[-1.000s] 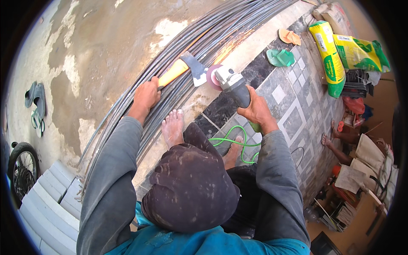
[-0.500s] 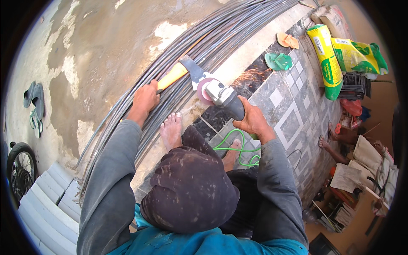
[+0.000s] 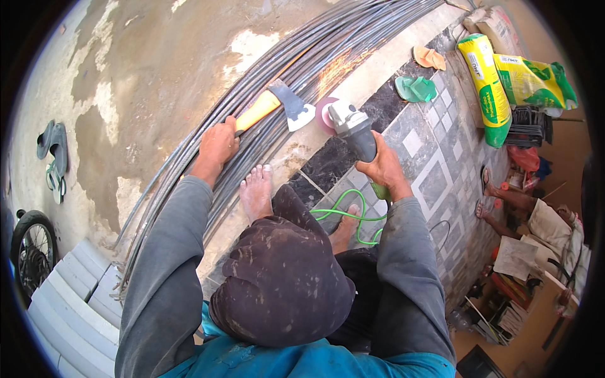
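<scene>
My left hand (image 3: pixel 217 143) is closed around the yellow handle (image 3: pixel 255 112) of an axe. Its dark, silver-edged head (image 3: pixel 292 104) points right, above bundled steel bars (image 3: pixel 239 107). My right hand (image 3: pixel 383 165) grips a grey-and-silver angle grinder (image 3: pixel 353 132). The grinder's pink disc (image 3: pixel 324 112) sits just right of the axe's edge, with a narrow gap showing. Orange sparks (image 3: pixel 337 72) show beyond it. A green cord (image 3: pixel 337 209) loops near my bare feet (image 3: pixel 255 192) on the threshold and tiles.
Sandals (image 3: pixel 53 151), a bicycle wheel (image 3: pixel 34 252) and pale blocks (image 3: pixel 82 293) lie left. Green and orange slippers (image 3: pixel 416 89) lie ahead. Yellow-green bags (image 3: pixel 485 88) are at right, near a seated person's legs (image 3: pixel 513 201) and scattered clutter (image 3: pixel 504 315).
The grinder has risen and shifted slightly right since half a second ago, off the axe's edge. The sparks now show higher, over the bars. The seated person's legs have shifted.
</scene>
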A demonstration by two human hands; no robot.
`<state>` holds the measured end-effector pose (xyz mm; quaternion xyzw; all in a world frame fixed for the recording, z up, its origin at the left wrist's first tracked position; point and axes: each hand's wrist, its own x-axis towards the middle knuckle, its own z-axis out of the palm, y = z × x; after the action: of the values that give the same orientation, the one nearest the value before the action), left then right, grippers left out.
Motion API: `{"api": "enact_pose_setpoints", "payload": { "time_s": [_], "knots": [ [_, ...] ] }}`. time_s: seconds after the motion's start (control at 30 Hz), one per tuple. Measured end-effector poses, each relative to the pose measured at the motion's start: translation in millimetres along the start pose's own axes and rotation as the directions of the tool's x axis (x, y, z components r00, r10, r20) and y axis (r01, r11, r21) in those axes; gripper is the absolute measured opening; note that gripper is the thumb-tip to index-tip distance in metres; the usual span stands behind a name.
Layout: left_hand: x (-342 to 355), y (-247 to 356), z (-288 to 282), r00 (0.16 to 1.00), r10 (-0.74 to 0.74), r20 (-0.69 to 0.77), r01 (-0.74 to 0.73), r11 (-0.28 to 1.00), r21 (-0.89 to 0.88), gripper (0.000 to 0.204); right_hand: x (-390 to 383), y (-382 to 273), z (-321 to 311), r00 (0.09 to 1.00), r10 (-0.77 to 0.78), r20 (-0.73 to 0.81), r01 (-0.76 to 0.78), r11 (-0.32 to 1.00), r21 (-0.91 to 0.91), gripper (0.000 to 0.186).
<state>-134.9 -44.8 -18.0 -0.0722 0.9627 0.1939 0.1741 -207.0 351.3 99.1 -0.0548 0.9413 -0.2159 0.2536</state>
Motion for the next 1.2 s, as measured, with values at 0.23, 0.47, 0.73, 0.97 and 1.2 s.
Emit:
{"api": "enact_pose_setpoints", "payload": {
  "time_s": [0.23, 0.47, 0.73, 0.97, 1.2],
  "knots": [
    [-2, 3, -4, 0.999, -0.032, 0.018, 0.032, 0.999, 0.024, 0.036, -29, -25, -18, 0.999, -0.032, 0.015, 0.032, 0.999, -0.020, 0.084],
    [-1, 3, -7, 1.000, -0.021, 0.008, 0.021, 1.000, 0.016, 0.035, -43, -45, 18, 0.976, -0.162, 0.143, 0.176, 0.980, -0.090, 0.086],
    [-2, 5, -8, 0.999, -0.014, 0.044, 0.014, 1.000, 0.002, 0.036, -28, -35, 10, 0.995, -0.077, 0.061, 0.084, 0.988, -0.126, 0.089],
    [-2, 2, -7, 1.000, -0.005, 0.030, 0.006, 1.000, -0.009, 0.037, -28, -36, 13, 0.995, -0.040, 0.093, 0.048, 0.996, -0.079, 0.087],
    [-3, 1, -9, 0.999, -0.019, 0.048, 0.019, 1.000, 0.000, 0.038, -23, -25, 12, 0.984, -0.125, 0.128, 0.143, 0.980, -0.141, 0.090]
  ]
}}
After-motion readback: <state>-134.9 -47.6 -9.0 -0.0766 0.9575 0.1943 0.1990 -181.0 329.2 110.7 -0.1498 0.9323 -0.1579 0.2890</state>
